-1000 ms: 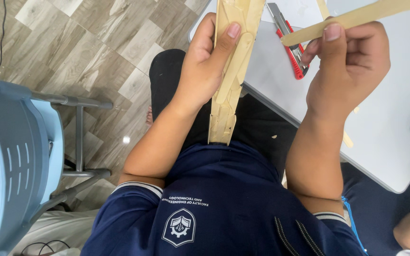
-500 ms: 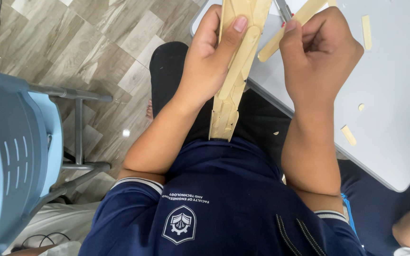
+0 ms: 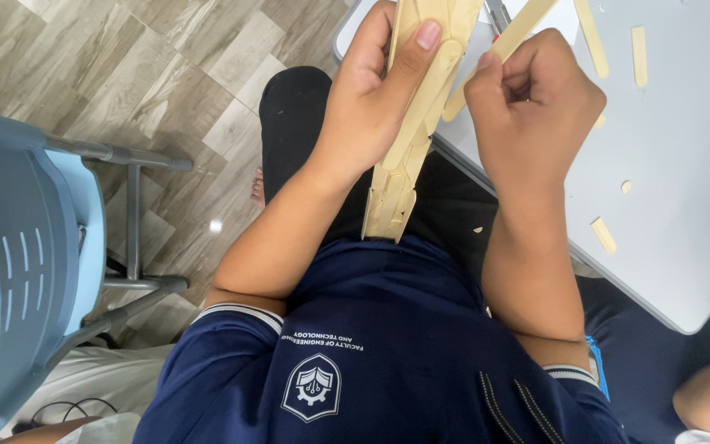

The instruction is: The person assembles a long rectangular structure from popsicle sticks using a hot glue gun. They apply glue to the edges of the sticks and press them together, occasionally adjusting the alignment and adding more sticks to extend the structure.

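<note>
Wooden sticks glued into a long assembly (image 3: 411,140) run off the top edge, so its upper end is hidden. One left hand (image 3: 371,107) wraps it over the lap, thumb pressed flat along it. One right hand (image 3: 532,107) pinches a single loose stick (image 3: 509,37) between its fingers, touching the assembly. Four stick pieces lie on the grey worktop (image 3: 684,164); a red-handled tool is mostly hidden.
</note>
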A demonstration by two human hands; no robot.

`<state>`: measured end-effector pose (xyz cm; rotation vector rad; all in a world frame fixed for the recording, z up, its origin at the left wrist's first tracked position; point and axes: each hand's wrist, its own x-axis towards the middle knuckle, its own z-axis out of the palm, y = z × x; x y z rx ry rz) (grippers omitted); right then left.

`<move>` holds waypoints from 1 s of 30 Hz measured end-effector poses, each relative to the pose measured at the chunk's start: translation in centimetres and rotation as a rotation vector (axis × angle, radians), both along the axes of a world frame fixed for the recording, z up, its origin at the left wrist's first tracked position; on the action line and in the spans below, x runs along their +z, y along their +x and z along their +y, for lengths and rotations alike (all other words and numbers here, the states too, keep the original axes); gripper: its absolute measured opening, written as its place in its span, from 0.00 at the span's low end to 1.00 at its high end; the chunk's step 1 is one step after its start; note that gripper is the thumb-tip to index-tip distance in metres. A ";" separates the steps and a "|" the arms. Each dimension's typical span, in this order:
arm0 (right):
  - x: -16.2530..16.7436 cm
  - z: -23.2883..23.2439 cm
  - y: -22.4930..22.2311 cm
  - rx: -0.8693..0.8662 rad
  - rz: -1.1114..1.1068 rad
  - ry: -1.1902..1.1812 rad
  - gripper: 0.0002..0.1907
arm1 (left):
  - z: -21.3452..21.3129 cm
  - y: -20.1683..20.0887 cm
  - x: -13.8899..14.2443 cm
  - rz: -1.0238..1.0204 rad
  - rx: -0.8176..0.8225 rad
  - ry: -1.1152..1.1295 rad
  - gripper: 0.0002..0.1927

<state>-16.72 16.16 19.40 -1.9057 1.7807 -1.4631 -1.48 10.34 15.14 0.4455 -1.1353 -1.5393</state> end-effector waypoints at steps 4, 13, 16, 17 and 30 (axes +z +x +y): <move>-0.3 0.2 0.2 -0.005 0.009 0.018 0.11 | -0.1 0.0 -0.1 -0.012 0.002 0.001 0.14; -0.3 0.4 0.1 0.024 0.115 0.081 0.14 | -0.2 -0.1 -0.2 -0.034 0.027 -0.010 0.15; -0.3 0.5 0.2 0.007 0.204 0.084 0.15 | -0.2 -0.1 -0.2 -0.005 0.012 0.003 0.15; -0.3 0.6 0.2 -0.002 0.248 0.079 0.16 | -0.3 -0.2 -0.1 0.008 0.006 0.006 0.15; -0.6 0.7 0.7 0.025 0.263 0.075 0.13 | -0.3 -0.2 -0.1 0.027 -0.005 0.022 0.15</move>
